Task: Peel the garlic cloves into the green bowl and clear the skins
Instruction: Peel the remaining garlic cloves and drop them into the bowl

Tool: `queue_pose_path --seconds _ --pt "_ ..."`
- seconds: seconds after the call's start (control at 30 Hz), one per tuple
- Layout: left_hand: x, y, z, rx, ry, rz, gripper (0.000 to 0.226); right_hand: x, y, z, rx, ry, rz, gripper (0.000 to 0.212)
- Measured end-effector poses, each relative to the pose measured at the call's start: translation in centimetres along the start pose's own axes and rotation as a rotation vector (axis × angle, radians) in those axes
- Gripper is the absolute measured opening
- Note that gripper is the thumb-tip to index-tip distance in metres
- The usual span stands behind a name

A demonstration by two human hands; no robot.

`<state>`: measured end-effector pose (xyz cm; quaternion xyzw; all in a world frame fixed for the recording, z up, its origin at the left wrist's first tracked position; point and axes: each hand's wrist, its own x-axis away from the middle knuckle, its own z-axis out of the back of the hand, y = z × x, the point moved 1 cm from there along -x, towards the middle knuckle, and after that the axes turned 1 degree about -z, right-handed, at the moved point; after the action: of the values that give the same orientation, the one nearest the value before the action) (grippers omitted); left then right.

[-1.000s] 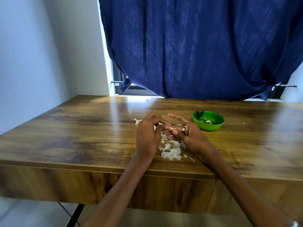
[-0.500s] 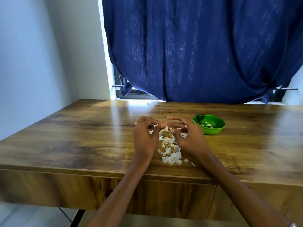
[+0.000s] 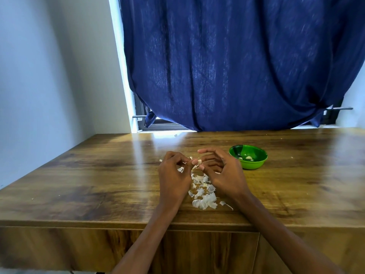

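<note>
- Just left of the green bowl (image 3: 248,159), over the bench (image 3: 98,175), both hands meet around one garlic clove (image 3: 197,162) — the left hand (image 3: 173,175) pinches it from one side with curled fingers, the right hand (image 3: 223,173) from the other, its forefinger lifted straight.
- Between the wrists, nearer the person than the bowl, a heap of loose skins (image 3: 203,194) lies on the wood; a few more scraps show behind the left hand.
- Inside the bowl a few pale peeled cloves (image 3: 246,158) rest on the bottom.
- My reading: the clove is small, firm and rather slick once bare, so it wants a steady pinch across its sides while a nail lifts the skin at an end.
- The skins look papery and very light — likely to scatter at a breath, so sweeping them together with a flat palm should serve better than picking at each one.
- How much skin is left on the held clove cannot be told.
</note>
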<state>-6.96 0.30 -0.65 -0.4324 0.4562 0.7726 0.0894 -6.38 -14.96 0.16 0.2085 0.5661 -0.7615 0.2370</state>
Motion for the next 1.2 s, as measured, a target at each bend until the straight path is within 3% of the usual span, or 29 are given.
queue_pose_path --seconds 0.07,0.23,0.47,0.8,1.0,1.2 --pt "0.0 -0.1 -0.1 -0.023 -0.011 0.010 0.010 0.1 0.0 0.0 0.027 -0.027 0.015 0.041" --pt "0.1 0.1 0.0 -0.027 -0.037 -0.032 0.004 0.3 -0.2 0.0 0.033 0.004 0.006 0.022" --pt "0.2 0.8 0.3 0.105 -0.133 -0.032 0.020 0.4 -0.2 0.5 -0.052 0.047 -0.086 0.045" --pt "0.3 0.5 -0.1 0.077 -0.221 -0.078 0.015 0.4 -0.5 0.6 -0.132 -0.044 -0.110 0.045" --pt "0.4 1.1 0.1 0.120 -0.230 -0.131 0.030 0.3 -0.2 0.5 -0.139 -0.084 -0.166 0.042" --pt "0.3 1.3 0.1 0.095 -0.382 -0.234 0.058 0.3 -0.1 0.6 -0.144 -0.110 -0.173 0.047"
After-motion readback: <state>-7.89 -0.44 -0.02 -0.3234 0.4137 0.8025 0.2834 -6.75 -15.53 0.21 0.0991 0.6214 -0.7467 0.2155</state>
